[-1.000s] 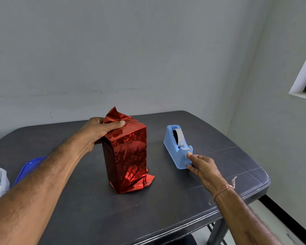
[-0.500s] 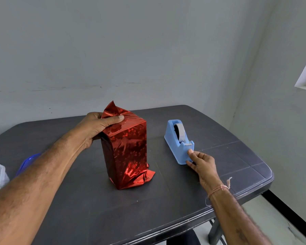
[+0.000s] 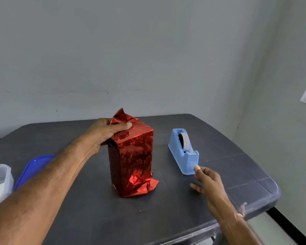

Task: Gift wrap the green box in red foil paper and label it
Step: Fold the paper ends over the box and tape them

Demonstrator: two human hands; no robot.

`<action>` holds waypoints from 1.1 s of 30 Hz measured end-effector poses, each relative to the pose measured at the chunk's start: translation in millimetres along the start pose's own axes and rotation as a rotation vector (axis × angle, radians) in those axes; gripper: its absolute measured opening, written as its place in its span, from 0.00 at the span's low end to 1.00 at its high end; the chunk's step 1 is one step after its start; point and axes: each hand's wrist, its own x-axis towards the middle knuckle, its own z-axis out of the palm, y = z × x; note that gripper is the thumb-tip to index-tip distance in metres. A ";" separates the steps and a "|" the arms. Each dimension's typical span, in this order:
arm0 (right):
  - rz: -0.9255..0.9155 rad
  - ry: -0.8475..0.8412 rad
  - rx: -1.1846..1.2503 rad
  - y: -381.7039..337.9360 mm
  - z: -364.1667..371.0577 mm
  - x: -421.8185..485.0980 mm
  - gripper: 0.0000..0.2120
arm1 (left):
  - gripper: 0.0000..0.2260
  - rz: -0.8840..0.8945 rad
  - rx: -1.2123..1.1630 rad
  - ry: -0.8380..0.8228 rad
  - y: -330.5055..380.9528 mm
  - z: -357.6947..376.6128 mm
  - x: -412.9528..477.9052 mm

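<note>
**Dark counter: the right hand slips back from the tape**

Dark counter (image 3: 95, 218) fills the low half of the view, with a bare grey wall (image 3: 148, 50) behind it. The box (image 3: 131, 156) stands tall in the middle of the counter. It is all covered in red foil (image 3: 121, 117), so no green shows. The left hand (image 3: 104, 133) holds the top of the box just as it did a second ago, with the thumb flat on the folded foil and the fingers round the back. A pointy bit of foil sticks up by that hand. More foil is bunched at the bottom.

What changed is the right hand (image 3: 208, 181). A moment ago its fingers were up at the front of the blue tape holder (image 3: 182, 149), by the cutter. Now it has dropped lower and come nearer to the person. Its thumb tip is against the holder's near bottom corner. The hand is blurry and its fingers are a bit curled. I cannot tell if they pinch a strip of tape or nothing at all.

I think the top fold is waiting for tape. If no strip came off, the hand must go back for one. Labelling comes after that.
</note>
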 end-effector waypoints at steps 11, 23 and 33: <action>-0.557 -0.857 -0.913 -218.3 104.2 6.4 0.11 | 0.18 0.015 0.005 -0.005 -5.8 -4.2 4.2; -0.584 -1.040 -1.497 -244.3 171.8 47.7 0.15 | 0.17 0.015 0.017 -0.016 -5.7 -1.8 4.5; -0.641 -0.817 -1.787 -226.7 184.6 85.7 0.16 | 0.13 0.027 0.008 -0.030 -1.6 1.0 0.9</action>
